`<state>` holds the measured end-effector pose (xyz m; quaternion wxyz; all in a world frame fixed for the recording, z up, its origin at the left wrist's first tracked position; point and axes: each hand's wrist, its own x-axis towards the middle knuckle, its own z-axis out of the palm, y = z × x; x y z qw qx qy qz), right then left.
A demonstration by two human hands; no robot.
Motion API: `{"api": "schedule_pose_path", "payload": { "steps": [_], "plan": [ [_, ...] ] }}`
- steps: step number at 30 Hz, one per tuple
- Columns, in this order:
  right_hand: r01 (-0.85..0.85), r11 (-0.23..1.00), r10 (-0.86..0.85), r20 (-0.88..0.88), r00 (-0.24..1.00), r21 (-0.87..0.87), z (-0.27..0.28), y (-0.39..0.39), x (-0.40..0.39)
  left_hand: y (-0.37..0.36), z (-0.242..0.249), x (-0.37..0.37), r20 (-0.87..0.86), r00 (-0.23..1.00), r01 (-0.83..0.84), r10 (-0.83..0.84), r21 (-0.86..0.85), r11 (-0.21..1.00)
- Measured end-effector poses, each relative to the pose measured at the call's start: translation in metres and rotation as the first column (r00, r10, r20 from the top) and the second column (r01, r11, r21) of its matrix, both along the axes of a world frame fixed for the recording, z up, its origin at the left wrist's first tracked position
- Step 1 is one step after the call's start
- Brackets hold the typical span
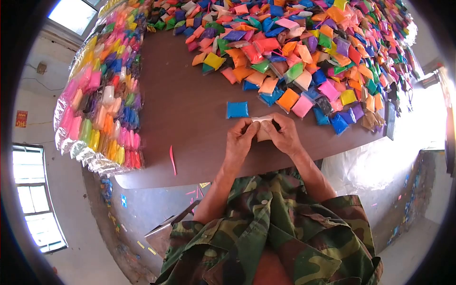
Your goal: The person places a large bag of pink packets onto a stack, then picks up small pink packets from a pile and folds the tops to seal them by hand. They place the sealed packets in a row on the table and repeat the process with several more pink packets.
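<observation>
Brown worktop (180,95), heaped at far right with coloured packets (287,100). Left hand (239,137) and right hand (287,136) both pinch the pale packet (262,135) towards its far end, over the near side, by a blue packet (237,109). Probably light and doughy in slick film, it suits fingertip holds at the edges; hard squeezing may split it.
</observation>
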<state>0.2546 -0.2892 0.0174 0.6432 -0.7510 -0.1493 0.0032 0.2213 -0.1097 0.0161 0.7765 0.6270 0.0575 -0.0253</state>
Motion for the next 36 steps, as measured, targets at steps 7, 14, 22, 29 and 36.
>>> {"api": "schedule_pose_path", "payload": {
  "steps": [7, 14, 22, 29, 36],
  "plan": [
    [0.025, 0.998, -0.019, 0.093, 0.995, -0.055, -0.002, 0.004, -0.001, 0.000, -0.008, -0.003, 0.004, 0.998, -0.063, 0.063, 0.036, 0.997],
    [0.070, 0.997, -0.070, -0.019, 0.997, 0.009, -0.002, 0.005, -0.009, -0.003, 0.011, -0.017, -0.073, 0.995, 0.064, -0.061, 0.047, 0.997],
    [-0.065, 0.997, 0.068, -0.127, 0.990, 0.031, 0.000, 0.008, -0.038, 0.004, 0.006, -0.044, -0.037, 0.999, -0.011, 0.015, 0.118, 0.993],
    [-0.049, 0.964, 0.120, -0.259, 0.958, 0.263, -0.001, 0.008, -0.056, 0.004, 0.016, -0.062, -0.056, 0.998, 0.009, 0.000, 0.175, 0.984],
    [-0.011, 0.959, 0.086, -0.256, 0.963, 0.282, 0.001, 0.008, -0.055, 0.008, 0.023, -0.069, -0.159, 0.985, 0.089, -0.061, 0.174, 0.981]
  ]
}}
